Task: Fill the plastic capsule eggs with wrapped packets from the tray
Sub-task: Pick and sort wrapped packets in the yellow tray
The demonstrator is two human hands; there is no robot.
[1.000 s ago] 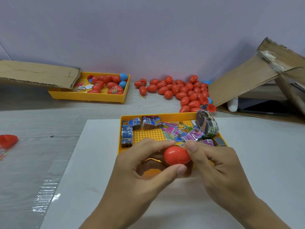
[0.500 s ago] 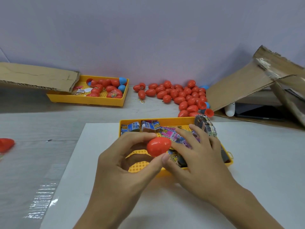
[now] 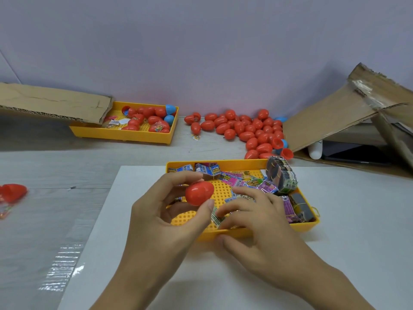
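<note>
Left hand [image 3: 161, 222] held a closed red capsule egg [image 3: 199, 193] pinched between thumb tip and forefinger, its glossy, smooth plastic shell raised just above the near yellow tray [image 3: 310, 227]. Right hand [image 3: 261, 222] lay at the egg's four o'clock, fingers spread and curled down onto the wrapped packets [image 3: 237, 182], its thumb against the tray's front wall; whether it gripped a packet could not be told. That tray was a shallow rectangular plastic one with a pegged, perforated floor, and it sat on a flat white sheet [image 3: 357, 220]. Crinkled printed foil packets, pink, blue and green, were strewn across its far half, and a banded block of packets [image 3: 282, 177] leaned at the tray's two o'clock corner.

At twelve to one o'clock from the tray, a heap of red eggs [image 3: 245, 128] lay loose on the pale wood-grain table [image 3: 55, 166], a few blue shells among them. At eleven o'clock stood a second yellow tray [image 3: 125, 136] holding more eggs, partly under a corrugated cardboard flap [image 3: 51, 104]. More torn cardboard [image 3: 335, 115] leaned at two o'clock. One lone red egg [image 3: 13, 192] rested at nine o'clock, near the frame's edge.
</note>
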